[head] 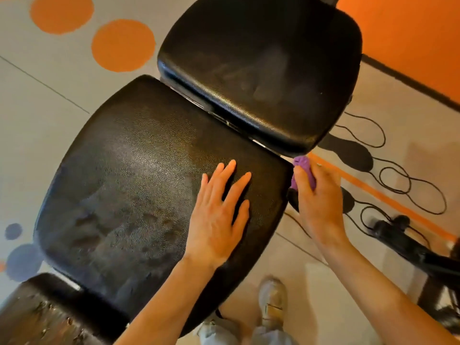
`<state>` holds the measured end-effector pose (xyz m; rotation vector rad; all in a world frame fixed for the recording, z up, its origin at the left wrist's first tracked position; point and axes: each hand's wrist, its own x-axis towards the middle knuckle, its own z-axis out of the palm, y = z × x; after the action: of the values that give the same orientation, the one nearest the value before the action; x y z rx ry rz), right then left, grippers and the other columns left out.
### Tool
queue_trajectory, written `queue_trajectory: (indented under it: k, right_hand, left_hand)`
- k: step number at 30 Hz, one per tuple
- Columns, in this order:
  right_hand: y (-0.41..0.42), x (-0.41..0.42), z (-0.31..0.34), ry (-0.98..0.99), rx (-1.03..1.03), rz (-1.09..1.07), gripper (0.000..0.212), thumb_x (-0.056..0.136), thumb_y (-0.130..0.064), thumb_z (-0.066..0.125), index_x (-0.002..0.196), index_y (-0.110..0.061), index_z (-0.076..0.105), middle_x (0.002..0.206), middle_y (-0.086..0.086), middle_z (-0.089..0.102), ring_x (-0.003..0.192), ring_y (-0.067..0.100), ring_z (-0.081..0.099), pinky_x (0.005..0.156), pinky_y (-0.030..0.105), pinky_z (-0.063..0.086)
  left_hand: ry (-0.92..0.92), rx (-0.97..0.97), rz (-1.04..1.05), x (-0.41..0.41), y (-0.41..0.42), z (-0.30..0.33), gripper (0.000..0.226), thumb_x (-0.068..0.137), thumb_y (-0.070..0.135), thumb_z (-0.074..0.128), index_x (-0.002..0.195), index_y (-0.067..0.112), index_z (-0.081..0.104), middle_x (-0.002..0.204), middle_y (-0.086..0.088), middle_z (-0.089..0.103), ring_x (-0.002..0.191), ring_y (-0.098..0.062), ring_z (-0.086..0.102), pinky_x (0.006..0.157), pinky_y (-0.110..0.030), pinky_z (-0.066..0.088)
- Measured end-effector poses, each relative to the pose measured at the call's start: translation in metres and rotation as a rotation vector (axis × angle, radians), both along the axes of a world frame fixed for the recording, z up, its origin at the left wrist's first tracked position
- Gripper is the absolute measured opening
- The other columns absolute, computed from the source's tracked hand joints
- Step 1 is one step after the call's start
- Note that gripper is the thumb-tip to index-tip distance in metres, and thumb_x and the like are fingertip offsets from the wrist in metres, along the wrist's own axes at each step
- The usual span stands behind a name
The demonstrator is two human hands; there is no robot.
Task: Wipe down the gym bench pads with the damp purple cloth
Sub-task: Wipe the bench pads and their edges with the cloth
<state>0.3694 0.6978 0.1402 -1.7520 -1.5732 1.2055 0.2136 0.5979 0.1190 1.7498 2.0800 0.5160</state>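
I see the purple cloth (304, 173) bunched in my right hand (317, 202), whose fingers curl round it and press it against the right side edge of the large middle pad (139, 185), close to that pad's far corner. Only a small part of the cloth shows past the fingers. My left hand (219, 212) lies flat on top of the same pad, fingers straight and spread, holding nothing, just beside the right hand and the cloth. The middle pad's black textured surface shows a dull sheen with smeared patches. Beyond it stands the upper pad (261, 70), separated by a narrow gap, and a worn lower pad (42, 317) sits at the near left. On the floor (44, 115) to the right, black cables (398, 180) loop near a shoe (272, 302).
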Motion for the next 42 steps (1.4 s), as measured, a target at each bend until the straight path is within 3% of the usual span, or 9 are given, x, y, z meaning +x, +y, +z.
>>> queue_trajectory:
  k: [2, 6, 8, 14, 19, 24, 29, 37, 42]
  right_hand:
    - [-0.002, -0.007, 0.010, -0.034, 0.054, 0.001, 0.025, 0.098, -0.034, 0.046, 0.111, -0.021, 0.063, 0.112, 0.010, 0.051, 0.083, -0.007, 0.056, 0.064, 0.003, 0.046]
    - [-0.003, -0.030, 0.029, -0.179, 0.067, 0.027, 0.040, 0.097, -0.037, 0.047, 0.133, -0.021, 0.051, 0.115, -0.005, 0.038, 0.096, 0.009, 0.056, 0.067, 0.000, 0.046]
    - [-0.006, -0.046, 0.037, -0.219, 0.092, 0.074, 0.044, 0.096, -0.036, 0.048, 0.137, -0.020, 0.047, 0.116, -0.007, 0.036, 0.094, 0.005, 0.053, 0.065, -0.005, 0.040]
    - [-0.010, -0.099, 0.052, -0.258, 0.196, 0.202, 0.044, 0.094, -0.035, 0.052, 0.135, -0.020, 0.049, 0.118, -0.008, 0.038, 0.100, 0.004, 0.047, 0.084, 0.009, 0.041]
    - [0.001, -0.139, 0.050, -0.284, 0.288, 0.305, 0.042, 0.093, -0.033, 0.055, 0.133, -0.019, 0.052, 0.117, -0.009, 0.038, 0.101, 0.001, 0.045, 0.085, -0.001, 0.033]
    - [0.025, -0.174, 0.048, -0.289, 0.337, 0.414, 0.041, 0.093, -0.034, 0.056, 0.131, -0.021, 0.052, 0.121, -0.010, 0.039, 0.098, -0.001, 0.048, 0.093, 0.019, 0.044]
    - [0.054, -0.218, 0.040, -0.259, 0.350, 0.518, 0.041, 0.091, -0.034, 0.058, 0.131, -0.022, 0.052, 0.128, -0.004, 0.044, 0.106, 0.000, 0.047, 0.080, -0.003, 0.040]
    - [0.093, -0.275, 0.027, -0.170, 0.312, 0.627, 0.040, 0.089, -0.031, 0.062, 0.127, -0.023, 0.054, 0.128, -0.005, 0.046, 0.109, 0.001, 0.050, 0.089, 0.005, 0.045]
    - [0.111, -0.299, 0.017, -0.227, 0.315, 0.753, 0.039, 0.092, -0.033, 0.058, 0.129, -0.021, 0.054, 0.128, -0.006, 0.047, 0.108, -0.001, 0.049, 0.087, -0.006, 0.035]
  left_hand:
    - [-0.010, -0.007, 0.032, -0.011, -0.008, 0.005, 0.048, 0.102, 0.039, 0.033, 0.147, 0.024, 0.041, 0.161, -0.003, 0.027, 0.152, -0.019, 0.015, 0.123, -0.035, -0.001]
    - [-0.042, -0.008, 0.116, -0.043, -0.027, 0.015, 0.049, 0.102, 0.038, 0.034, 0.147, 0.022, 0.042, 0.161, -0.002, 0.026, 0.153, -0.018, 0.013, 0.124, -0.038, 0.004]
    - [-0.032, -0.014, 0.154, -0.060, -0.034, 0.019, 0.049, 0.102, 0.038, 0.034, 0.147, 0.021, 0.042, 0.161, -0.003, 0.026, 0.153, -0.019, 0.013, 0.123, -0.037, 0.003]
    - [-0.023, -0.026, 0.251, -0.108, -0.051, 0.024, 0.052, 0.101, 0.039, 0.035, 0.149, 0.022, 0.039, 0.163, -0.003, 0.021, 0.153, -0.019, 0.009, 0.123, -0.037, 0.000]
    - [-0.054, -0.020, 0.338, -0.135, -0.059, 0.016, 0.053, 0.101, 0.040, 0.032, 0.150, 0.021, 0.037, 0.164, -0.003, 0.019, 0.153, -0.020, 0.008, 0.123, -0.038, 0.002]
    - [-0.084, -0.021, 0.452, -0.154, -0.059, 0.011, 0.053, 0.102, 0.035, 0.040, 0.152, 0.020, 0.033, 0.165, -0.003, 0.015, 0.154, -0.020, 0.006, 0.124, -0.038, 0.003]
    - [-0.079, -0.034, 0.589, -0.164, -0.051, 0.008, 0.060, 0.098, 0.042, 0.035, 0.155, 0.022, 0.024, 0.166, -0.001, 0.010, 0.154, -0.017, 0.004, 0.123, -0.040, 0.003]
    - [-0.131, 0.022, 0.805, -0.185, -0.039, 0.004, 0.058, 0.098, 0.038, 0.037, 0.153, 0.021, 0.027, 0.164, 0.002, 0.014, 0.154, -0.016, 0.006, 0.124, -0.030, -0.007]
    - [-0.109, -0.068, 0.869, -0.190, -0.045, 0.001, 0.063, 0.099, 0.040, 0.033, 0.156, 0.017, 0.021, 0.164, 0.000, 0.014, 0.154, -0.014, 0.004, 0.124, -0.030, -0.007]
